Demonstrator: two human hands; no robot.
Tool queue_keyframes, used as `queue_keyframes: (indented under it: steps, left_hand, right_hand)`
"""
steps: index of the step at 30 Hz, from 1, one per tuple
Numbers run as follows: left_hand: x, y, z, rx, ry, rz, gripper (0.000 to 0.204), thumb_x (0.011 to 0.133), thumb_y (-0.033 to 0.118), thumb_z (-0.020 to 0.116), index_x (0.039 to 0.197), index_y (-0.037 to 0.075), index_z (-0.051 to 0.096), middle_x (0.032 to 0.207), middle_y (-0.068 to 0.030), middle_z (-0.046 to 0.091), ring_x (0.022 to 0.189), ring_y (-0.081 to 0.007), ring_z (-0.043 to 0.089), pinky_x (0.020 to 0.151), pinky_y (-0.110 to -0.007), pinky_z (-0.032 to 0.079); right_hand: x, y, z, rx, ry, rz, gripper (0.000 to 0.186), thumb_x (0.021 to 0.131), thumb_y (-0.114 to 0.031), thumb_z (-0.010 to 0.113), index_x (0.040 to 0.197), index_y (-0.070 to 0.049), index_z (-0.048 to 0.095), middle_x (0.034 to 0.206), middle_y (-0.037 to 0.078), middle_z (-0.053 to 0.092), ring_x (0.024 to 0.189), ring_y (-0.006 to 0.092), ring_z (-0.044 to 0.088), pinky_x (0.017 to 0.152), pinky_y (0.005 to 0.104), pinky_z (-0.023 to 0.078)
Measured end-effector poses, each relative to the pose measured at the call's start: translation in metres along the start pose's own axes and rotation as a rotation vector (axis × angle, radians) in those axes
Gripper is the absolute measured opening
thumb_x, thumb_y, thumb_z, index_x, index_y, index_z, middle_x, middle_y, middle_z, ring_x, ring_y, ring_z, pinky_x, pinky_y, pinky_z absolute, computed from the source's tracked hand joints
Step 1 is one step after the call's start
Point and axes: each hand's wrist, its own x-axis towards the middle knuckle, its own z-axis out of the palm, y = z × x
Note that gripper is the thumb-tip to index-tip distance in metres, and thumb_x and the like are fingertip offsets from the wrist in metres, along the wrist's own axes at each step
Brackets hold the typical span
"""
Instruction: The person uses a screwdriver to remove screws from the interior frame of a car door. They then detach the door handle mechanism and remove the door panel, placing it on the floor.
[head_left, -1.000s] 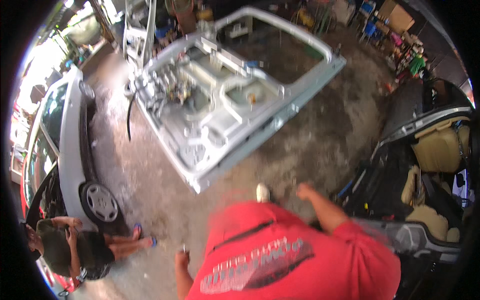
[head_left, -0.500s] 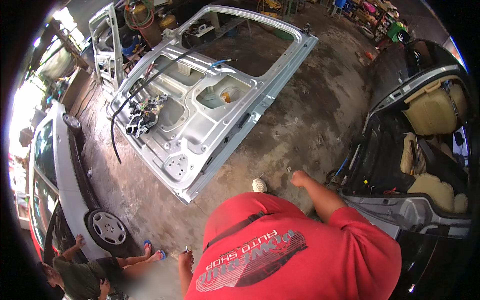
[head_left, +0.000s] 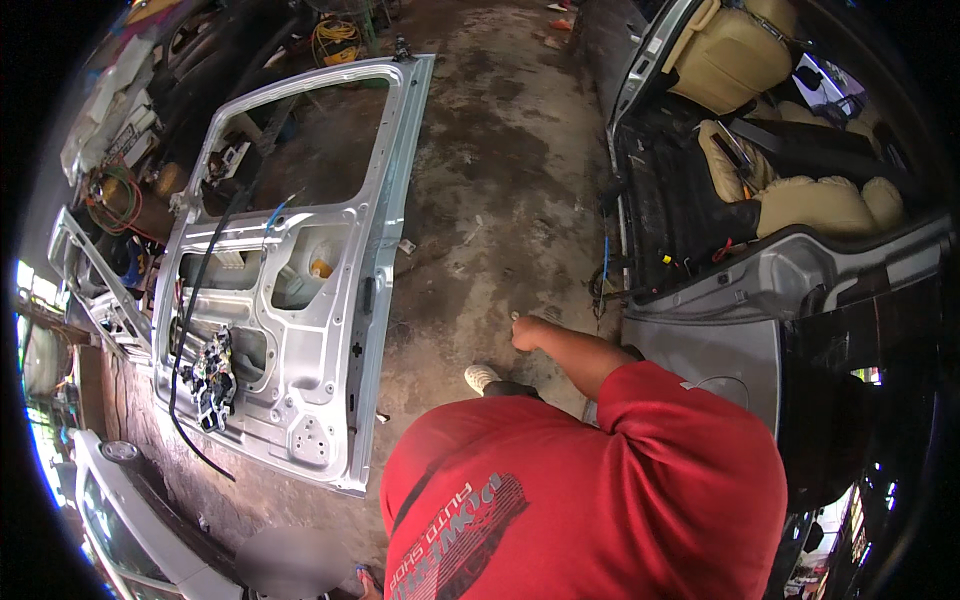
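My right arm reaches forward from a red sleeve (head_left: 655,405). My right hand (head_left: 524,332) is closed over the floor, between a silver door shell and an opened car. A tiny pale spot shows at its fingertips; whether it is something held, I cannot make out. My left hand is outside the picture. To the left lies the door shell (head_left: 300,405), its inner side facing up. A tangle of wiring and black parts (head_left: 212,382) sits on it. Across it runs a long black rubber strip (head_left: 177,375). My pale shoe (head_left: 480,377) stands on the floor.
On the right, the opened car shows a grey sill (head_left: 800,268), black floor lining (head_left: 665,215) and cream seats (head_left: 735,65). A silver car (head_left: 140,535) stands at lower left. Another person's foot (head_left: 368,582) shows at the bottom. A yellow coiled hose (head_left: 335,42) lies at the back.
My view has turned right, so the door shell sits farther left and the opened car fills more of the right. My left hand has dropped out of view, and most of the other person too.
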Motion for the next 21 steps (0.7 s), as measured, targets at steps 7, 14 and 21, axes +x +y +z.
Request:
queue_keyframes:
  steps: [7,14,21]
  left_hand:
    - [0.008,0.042,0.011,0.072,-0.018,0.059,0.018,0.090,0.026,0.064,0.090,0.008,0.063,0.060,-0.0022,0.053,0.048,-0.0173,0.052,0.042,-0.034,0.038]
    - [0.003,0.015,-0.006,0.070,-0.015,0.052,0.020,0.090,0.028,0.064,0.090,0.008,0.064,0.060,-0.0027,0.054,0.049,-0.0178,0.052,0.043,-0.035,0.039]
    - [0.014,-0.032,-0.068,0.319,0.014,0.251,0.020,0.089,0.026,0.066,0.097,0.007,0.065,0.062,-0.0007,0.055,0.049,-0.0152,0.053,0.042,-0.032,0.039]
  right_hand:
    - [-0.032,0.027,0.002,-0.037,-0.042,-0.049,0.034,0.080,-0.018,0.057,0.100,0.007,0.072,0.103,0.028,0.069,0.094,0.0394,0.068,0.082,0.0448,0.053]
    - [-0.022,0.040,0.003,0.038,-0.047,0.030,0.035,0.082,-0.021,0.059,0.104,0.003,0.072,0.102,0.026,0.069,0.094,0.0392,0.067,0.083,0.0454,0.053]
    - [0.008,0.053,0.007,0.128,-0.075,0.003,0.032,0.089,-0.023,0.061,0.107,0.002,0.068,0.087,0.017,0.071,0.078,0.0286,0.069,0.070,0.0416,0.054]
